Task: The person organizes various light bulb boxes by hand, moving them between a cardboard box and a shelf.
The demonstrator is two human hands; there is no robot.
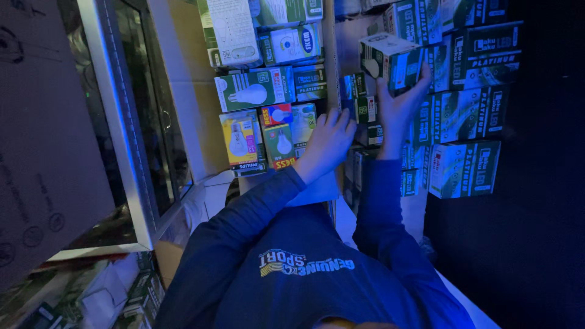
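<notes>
Right hand [399, 103] is raised to the shelves, fingers closed around the lower end of a small bulb carton [390, 58], white top face and green sides, which sits tilted against the packed green cartons [466, 113] in the right bay. Left hand [329, 143] is loosely curled, gripping nothing, fingertips resting near the upright divider [332, 61] between the 2 bays, just beside the yellow bulb box [242, 140] and the red-and-green bulb box [280, 146].

The held carton looks light: thin cardboard, stiff at the corners but easy to crush, and probably a fragile bulb inside. Best hold is across 2 opposite side faces near the middle, not by the end flap.

Count: 1 carton in hand. Left bay shows roughly 8 mixed boxes, white, green, yellow, red. Right bay has a dense stack of matching green cartons, at least 10 visible, exact number unclear in the dim blue light.

Further out: both arms in a dark blue sweatshirt [304, 268], a glass-fronted cabinet [131, 122] at left, a large brown cardboard box [42, 134] at far left, and more cartons low down, too dark to count.
</notes>
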